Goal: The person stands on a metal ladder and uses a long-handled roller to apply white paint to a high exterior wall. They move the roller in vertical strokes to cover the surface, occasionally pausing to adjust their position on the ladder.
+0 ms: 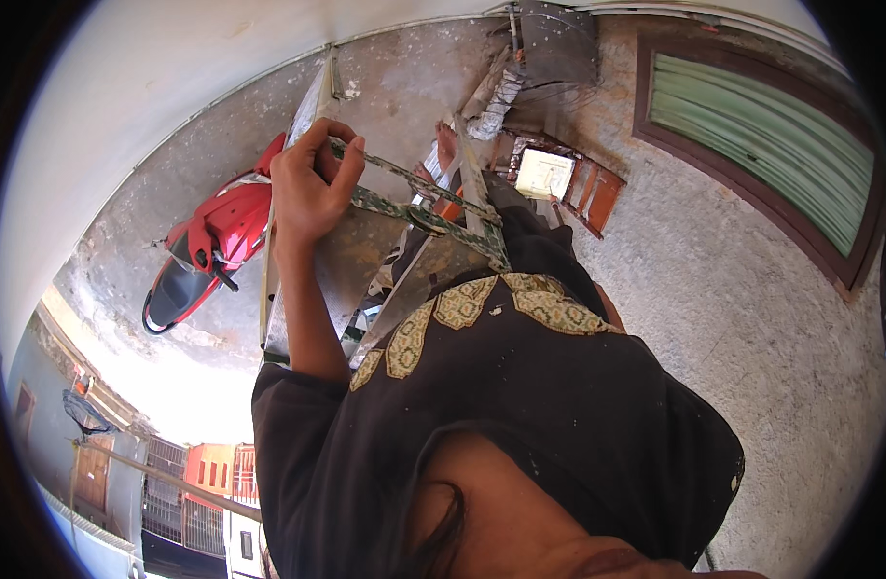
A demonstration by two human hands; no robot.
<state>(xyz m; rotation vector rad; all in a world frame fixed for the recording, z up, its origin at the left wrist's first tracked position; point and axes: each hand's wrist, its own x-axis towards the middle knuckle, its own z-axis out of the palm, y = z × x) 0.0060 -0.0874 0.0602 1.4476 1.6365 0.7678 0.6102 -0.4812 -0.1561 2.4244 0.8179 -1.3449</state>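
My left hand [316,177] is raised over the side of a paint-spotted metal stepladder [407,206], its fingers curled and the thumb near the index finger. Whether anything lies inside the curl, or whether the hand touches the ladder, cannot be told. My right hand is out of view; a bit of that arm shows beside the dark shirt. Bare feet [446,145] show low down among the ladder's parts. Beyond the ladder, at the right, a pale yellow container [544,174] is by a reddish-brown wooden piece of furniture [595,195].
A red motor scooter [218,239] stands on the concrete floor left of the ladder. At the right are a rough grey wall [711,289] and a brown-framed window [761,145] with green curtain. Wrapped material [497,105] and a dark panel [559,43] are at the top.
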